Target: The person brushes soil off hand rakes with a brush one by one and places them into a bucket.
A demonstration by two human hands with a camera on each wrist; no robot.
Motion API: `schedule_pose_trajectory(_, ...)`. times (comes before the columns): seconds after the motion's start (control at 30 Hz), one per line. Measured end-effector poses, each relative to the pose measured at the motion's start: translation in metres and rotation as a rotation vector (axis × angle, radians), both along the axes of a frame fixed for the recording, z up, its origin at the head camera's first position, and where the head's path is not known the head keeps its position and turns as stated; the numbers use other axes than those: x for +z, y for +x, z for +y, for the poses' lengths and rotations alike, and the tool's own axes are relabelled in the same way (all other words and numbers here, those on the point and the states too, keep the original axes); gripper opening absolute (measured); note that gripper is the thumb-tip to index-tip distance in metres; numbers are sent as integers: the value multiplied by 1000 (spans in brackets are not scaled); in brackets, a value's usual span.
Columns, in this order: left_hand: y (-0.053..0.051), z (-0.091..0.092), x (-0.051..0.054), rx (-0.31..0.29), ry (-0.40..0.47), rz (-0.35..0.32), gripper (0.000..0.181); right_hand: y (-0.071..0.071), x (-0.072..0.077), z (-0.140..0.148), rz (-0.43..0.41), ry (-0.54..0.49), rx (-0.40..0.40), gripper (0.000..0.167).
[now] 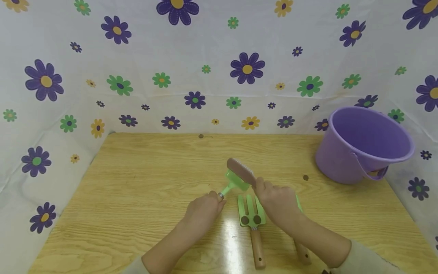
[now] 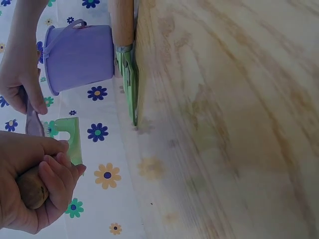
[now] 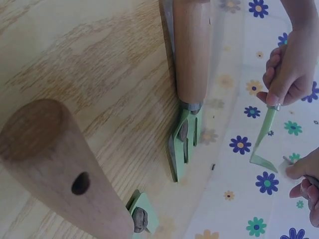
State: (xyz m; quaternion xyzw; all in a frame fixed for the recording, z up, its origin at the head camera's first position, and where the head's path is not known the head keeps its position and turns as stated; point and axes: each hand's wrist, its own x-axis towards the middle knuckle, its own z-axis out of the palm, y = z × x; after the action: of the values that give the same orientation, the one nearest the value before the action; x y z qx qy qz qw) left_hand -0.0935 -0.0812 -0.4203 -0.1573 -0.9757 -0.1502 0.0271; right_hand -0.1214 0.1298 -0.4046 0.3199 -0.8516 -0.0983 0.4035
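Observation:
My left hand (image 1: pixel 204 213) grips the wooden handle of a small green hoe (image 1: pixel 236 180), its blade raised above the table. In my right hand (image 1: pixel 278 201) is a brush (image 1: pixel 240 170) with a brownish-pink back, its bristles at the hoe's blade. The left wrist view shows the left fingers curled round the handle (image 2: pixel 33 188), the green blade (image 2: pixel 74 140) beyond them. Below the hands a green fork (image 1: pixel 252 213) with two brown lumps on it lies on the table. Another green tool with a wooden handle (image 1: pixel 302 252) lies partly hidden under my right forearm.
A purple bucket (image 1: pixel 337 152) stands at the table's back right, its handle hanging down. Small brown bits lie on the wooden table (image 1: pixel 137 182), one (image 1: pixel 305 177) near the bucket and one (image 1: pixel 200 136) at the back edge. Flowered cloth (image 1: pixel 191 76) hangs behind and at both sides.

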Motion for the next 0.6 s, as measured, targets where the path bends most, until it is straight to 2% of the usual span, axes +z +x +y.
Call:
schedule_pose_trajectory(0.13,1,-1,-3,-11,-19,22,35,-5,-1,2,29,-63,-2,53)
schedule_pose_trajectory(0.2,1,-2,-3,-25,25,-7,34,-7,-1,3,42,-107,2,52)
schedule_pose_trajectory(0.27,0,-4,-2,-30,148,-126,31,-8,0,3,46,-145,4,53)
schedule_pose_trajectory(0.33,-1,-7,-1,-26,308,-296,33,-7,3,4,19,-182,8,55)
schedule_pose_trajectory(0.43,-3,-10,0,2,575,-549,41,-3,10,4,-70,-240,27,57)
schedule_pose_trajectory(0.5,-4,-12,0,3,724,-668,46,2,16,4,-141,-274,41,57)
schedule_pose_trajectory(0.6,-6,-15,2,8,945,-811,49,9,24,4,-215,-311,57,58)
